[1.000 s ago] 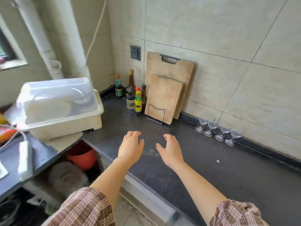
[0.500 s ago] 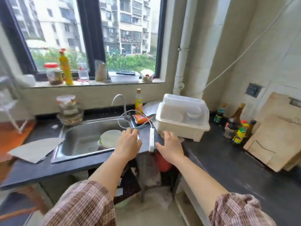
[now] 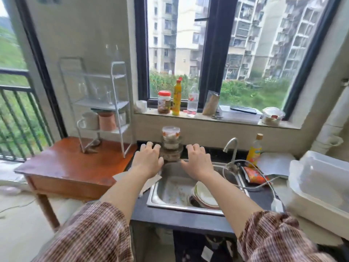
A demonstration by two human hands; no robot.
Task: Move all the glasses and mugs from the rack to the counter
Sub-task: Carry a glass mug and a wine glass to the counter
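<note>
Shift: your view swings left; rack (image 3: 118,86) now shows, standing on the table (image 3: 62,167).
Hands: your left hand (image 3: 148,161) and right hand (image 3: 197,160) are empty, fingers loose, free for reaching.
Load: mugs (image 3: 90,121) on the lower shelf, glasses (image 3: 108,95) above.

The rack (image 3: 118,103) is a white wire frame with tiered shelves, standing upright on a wooden table (image 3: 62,167) left of the dark counter (image 3: 179,218). Its middle shelf carries several clear glasses (image 3: 105,94), too blurred to count. On the lowest shelf a white mug (image 3: 88,121) stands with its handle turned left, a terracotta-pink mug (image 3: 107,122) just beside it, and a pale cup (image 3: 122,118) partly hidden behind the front post
</note>
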